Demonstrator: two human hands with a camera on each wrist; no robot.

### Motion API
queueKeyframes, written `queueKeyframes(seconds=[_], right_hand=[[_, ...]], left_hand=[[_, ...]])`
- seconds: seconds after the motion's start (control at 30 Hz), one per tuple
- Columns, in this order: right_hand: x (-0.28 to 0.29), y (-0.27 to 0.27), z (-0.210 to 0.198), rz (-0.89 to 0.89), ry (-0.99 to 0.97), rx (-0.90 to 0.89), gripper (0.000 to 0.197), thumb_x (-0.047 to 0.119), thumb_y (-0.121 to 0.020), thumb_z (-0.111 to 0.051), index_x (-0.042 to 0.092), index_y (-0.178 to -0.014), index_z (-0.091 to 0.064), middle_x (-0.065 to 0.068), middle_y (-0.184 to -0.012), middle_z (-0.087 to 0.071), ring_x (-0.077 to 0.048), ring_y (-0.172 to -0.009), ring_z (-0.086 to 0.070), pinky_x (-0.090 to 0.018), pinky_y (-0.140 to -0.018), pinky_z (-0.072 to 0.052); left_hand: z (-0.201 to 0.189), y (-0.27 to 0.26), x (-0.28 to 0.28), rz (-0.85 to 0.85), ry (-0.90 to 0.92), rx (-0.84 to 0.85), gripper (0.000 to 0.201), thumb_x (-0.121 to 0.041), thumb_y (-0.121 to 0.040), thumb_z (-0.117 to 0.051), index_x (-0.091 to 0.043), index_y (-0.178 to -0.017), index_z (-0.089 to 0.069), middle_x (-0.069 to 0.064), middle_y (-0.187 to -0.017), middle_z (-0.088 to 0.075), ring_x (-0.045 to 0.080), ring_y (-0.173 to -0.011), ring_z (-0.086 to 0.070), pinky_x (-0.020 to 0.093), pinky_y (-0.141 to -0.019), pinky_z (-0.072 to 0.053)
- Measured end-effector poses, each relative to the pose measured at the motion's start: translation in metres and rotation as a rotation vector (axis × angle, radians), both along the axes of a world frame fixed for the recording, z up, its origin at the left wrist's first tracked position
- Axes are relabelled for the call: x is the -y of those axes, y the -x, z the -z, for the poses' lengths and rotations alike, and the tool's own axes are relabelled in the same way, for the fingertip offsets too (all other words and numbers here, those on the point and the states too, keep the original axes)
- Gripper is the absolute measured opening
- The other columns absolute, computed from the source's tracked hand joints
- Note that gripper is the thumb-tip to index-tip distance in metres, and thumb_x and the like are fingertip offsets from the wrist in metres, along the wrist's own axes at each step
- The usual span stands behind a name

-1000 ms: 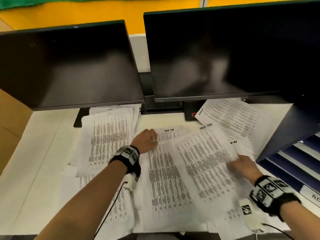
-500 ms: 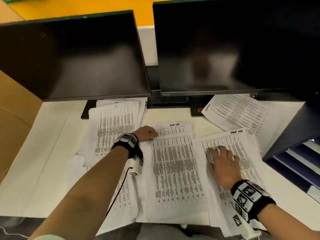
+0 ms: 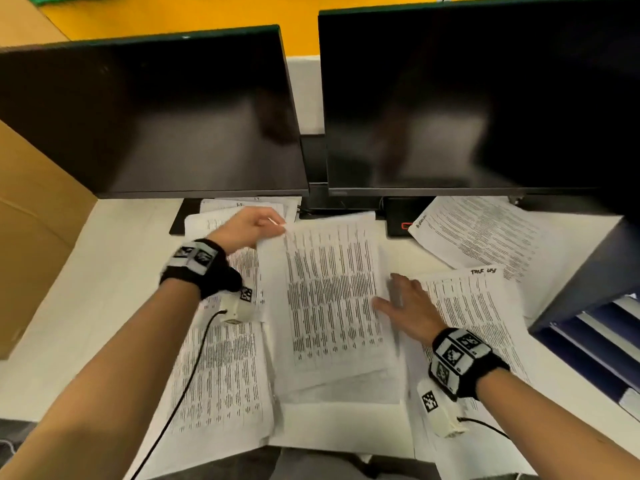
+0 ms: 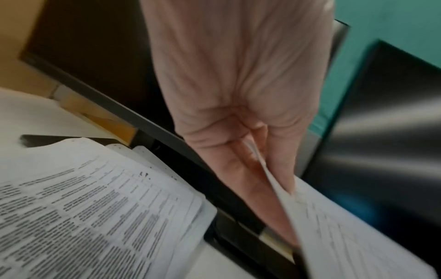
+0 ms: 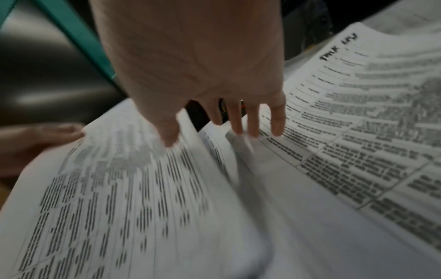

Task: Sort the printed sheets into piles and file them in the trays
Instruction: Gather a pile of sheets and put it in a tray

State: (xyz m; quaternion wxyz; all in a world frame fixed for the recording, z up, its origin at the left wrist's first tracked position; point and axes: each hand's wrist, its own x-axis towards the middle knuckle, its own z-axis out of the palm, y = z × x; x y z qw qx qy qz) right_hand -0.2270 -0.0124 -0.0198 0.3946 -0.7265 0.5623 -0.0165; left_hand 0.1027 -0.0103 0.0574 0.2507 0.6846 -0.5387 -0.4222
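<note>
Still sorting: left hand (image 3: 246, 227) pinches the centre-frame sheet (image 3: 332, 292) by its top corner, right hand (image 3: 408, 308) lies flat and loose on its right edge; next it needs a pile, trays (image 3: 595, 337) lower right.

White desk (image 3: 114, 258), papers spread across the middle and right. Left pile (image 3: 221, 372) of printed sheets lies flat by the near edge, a further stack (image 3: 242, 206) behind it at the foot of the left monitor stand (image 3: 180, 216). Centre pile (image 3: 346, 393) sits between them and the right pile (image 3: 485, 313), whose top sheet has handwriting at its upper corner. One angled sheet (image 3: 474, 230) lies under the right monitor (image 3: 478, 95). Dark tray unit (image 3: 595, 282) stands at the desk's right edge. Cardboard box (image 3: 31, 216) sits at the left edge.
</note>
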Motion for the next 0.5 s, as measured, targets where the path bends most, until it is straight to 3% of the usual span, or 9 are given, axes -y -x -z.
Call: queueKeyframes(seconds=[0.07,0.13,0.17,0.23,0.27,0.3,0.37,0.5], right_hand=[[0.003,-0.001,-0.001,0.021,-0.104,0.097,0.085,0.072,-0.074,-0.049,0.019,-0.139,-0.033,-0.002,-0.139,-0.042,-0.023,-0.123,-0.043,-0.044,-0.105,-0.034],[0.001,0.0,-0.006,0.044,-0.265,0.19,0.088,0.076,-0.066,-0.054,0.021,-0.133,-0.041,0.002,-0.133,-0.05,-0.019,-0.116,-0.051,-0.043,-0.103,-0.037],[0.0,0.001,-0.009,0.048,-0.354,0.251,0.079,0.071,-0.067,-0.06,0.022,-0.128,-0.047,0.005,-0.128,-0.055,-0.015,-0.109,-0.055,-0.038,-0.099,-0.041],[-0.004,0.003,-0.014,0.079,-0.502,0.377,0.039,0.045,-0.078,-0.066,0.024,-0.11,-0.058,0.007,-0.109,-0.064,-0.006,-0.092,-0.06,-0.023,-0.083,-0.047],[-0.004,0.007,-0.013,0.136,-0.542,0.462,0.028,0.032,-0.081,-0.068,0.02,-0.105,-0.062,0.003,-0.104,-0.067,-0.011,-0.089,-0.063,-0.024,-0.082,-0.049],[-0.004,0.01,-0.013,0.212,-0.572,0.562,0.025,0.023,-0.08,-0.069,0.015,-0.104,-0.065,-0.004,-0.105,-0.069,-0.019,-0.092,-0.066,-0.032,-0.087,-0.05],[-0.002,0.022,-0.01,0.407,-0.66,0.764,0.032,0.014,-0.078,-0.068,0.005,-0.109,-0.063,-0.016,-0.112,-0.066,-0.031,-0.103,-0.063,-0.048,-0.097,-0.044],[-0.003,0.043,0.0,0.64,-0.888,1.0,0.033,0.014,-0.082,-0.063,0.006,-0.113,-0.057,-0.018,-0.112,-0.063,-0.033,-0.105,-0.06,-0.048,-0.098,-0.043]], left_hand=[[-0.008,-0.012,-0.002,-0.106,0.023,-0.129,0.006,-0.013,-0.091,-0.059,-0.017,-0.087,-0.062,-0.01,-0.055,-0.051,0.008,-0.056,-0.05,0.02,-0.053,-0.037],[-0.013,-0.016,-0.005,-0.147,0.029,-0.214,0.01,-0.007,-0.092,-0.055,-0.014,-0.086,-0.058,-0.012,-0.046,-0.053,-0.001,-0.046,-0.052,0.016,-0.044,-0.04],[-0.014,-0.015,-0.005,-0.157,0.025,-0.254,0.01,-0.006,-0.091,-0.056,-0.014,-0.085,-0.058,-0.012,-0.046,-0.057,-0.002,-0.045,-0.054,0.013,-0.041,-0.041],[-0.008,-0.016,-0.007,-0.201,0.013,-0.33,0.01,-0.011,-0.084,-0.065,-0.019,-0.079,-0.064,-0.009,-0.054,-0.064,0.0,-0.049,-0.059,0.012,-0.042,-0.044],[-0.003,-0.015,-0.006,-0.223,0.007,-0.351,0.011,-0.012,-0.083,-0.066,-0.021,-0.075,-0.066,-0.008,-0.059,-0.067,0.002,-0.053,-0.062,0.014,-0.044,-0.047],[0.002,-0.014,-0.007,-0.25,0.0,-0.366,0.015,-0.012,-0.086,-0.062,-0.022,-0.074,-0.066,-0.007,-0.062,-0.069,0.004,-0.057,-0.064,0.015,-0.047,-0.049],[0.015,-0.009,-0.006,-0.296,-0.024,-0.371,0.015,-0.01,-0.09,-0.057,-0.018,-0.079,-0.062,-0.007,-0.067,-0.07,0.008,-0.062,-0.065,0.018,-0.051,-0.052],[0.038,0.015,-0.006,-0.376,-0.032,-0.356,0.01,-0.01,-0.091,-0.057,-0.015,-0.082,-0.059,0.0,-0.075,-0.065,0.014,-0.068,-0.061,0.022,-0.051,-0.05]])
